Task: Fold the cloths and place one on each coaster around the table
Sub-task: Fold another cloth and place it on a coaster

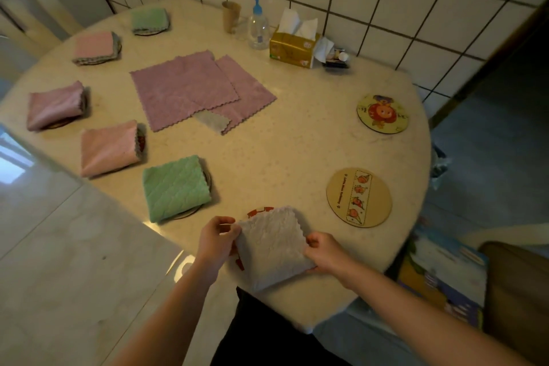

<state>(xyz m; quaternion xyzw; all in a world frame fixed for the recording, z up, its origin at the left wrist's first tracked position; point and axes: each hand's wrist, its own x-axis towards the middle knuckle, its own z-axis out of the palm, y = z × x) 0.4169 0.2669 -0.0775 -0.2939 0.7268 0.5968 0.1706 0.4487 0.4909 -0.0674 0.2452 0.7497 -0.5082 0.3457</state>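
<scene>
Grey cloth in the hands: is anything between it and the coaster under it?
Nothing visible. The grey cloth, held by left hand and right hand, already lies over the red-patterned coaster.

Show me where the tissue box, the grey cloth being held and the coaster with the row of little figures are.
tissue box (292, 49): head view, on its gold front face.
grey cloth (271, 246): head view, middle of the folded fabric.
figure coaster (359, 197): head view, on its printed strip.

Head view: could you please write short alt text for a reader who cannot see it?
Both hands, left hand and right hand, hold a folded grey cloth over a coaster at the round table's near edge. Five coasters already carry folded cloths; two stay bare.
</scene>
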